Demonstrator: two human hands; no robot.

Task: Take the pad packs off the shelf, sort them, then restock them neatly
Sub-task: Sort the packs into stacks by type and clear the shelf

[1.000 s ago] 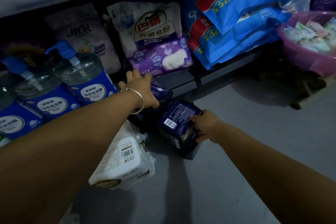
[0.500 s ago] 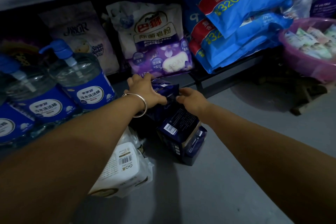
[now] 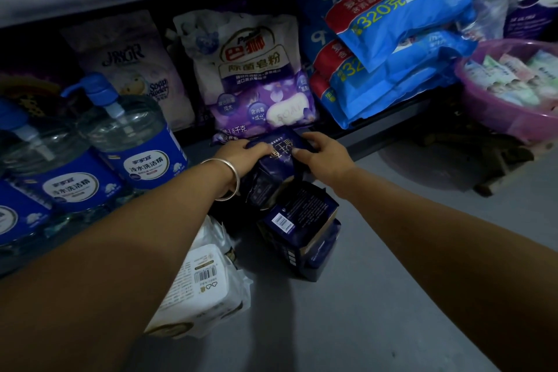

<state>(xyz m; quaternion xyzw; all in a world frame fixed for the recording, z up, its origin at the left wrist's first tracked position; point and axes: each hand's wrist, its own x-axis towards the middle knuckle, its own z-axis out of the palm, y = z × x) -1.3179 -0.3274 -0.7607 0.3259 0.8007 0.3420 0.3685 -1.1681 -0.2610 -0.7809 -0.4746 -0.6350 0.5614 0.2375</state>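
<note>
A dark blue pad pack [image 3: 279, 149] is held by both hands at the front edge of the bottom shelf [image 3: 356, 142]. My left hand [image 3: 241, 154], with a silver bangle at the wrist, grips its left end. My right hand [image 3: 320, 154] pinches its right end. Just below, more dark blue pad packs [image 3: 299, 220] are piled on the grey floor, one showing a barcode. A white pad pack [image 3: 196, 287] lies on the floor under my left forearm.
On the shelf stand blue pump bottles [image 3: 133, 136], a purple-and-white soap powder bag [image 3: 250, 75] and stacked blue detergent bags [image 3: 398, 48]. A pink basin [image 3: 495, 109] of small packets sits at the right on a low wooden stand. Grey floor [image 3: 392, 296] spreads in front.
My right hand let go of the pack on the floor pile and rose to the pack at the shelf edge. Both hands now hold that pack, slightly farther forward.
</note>
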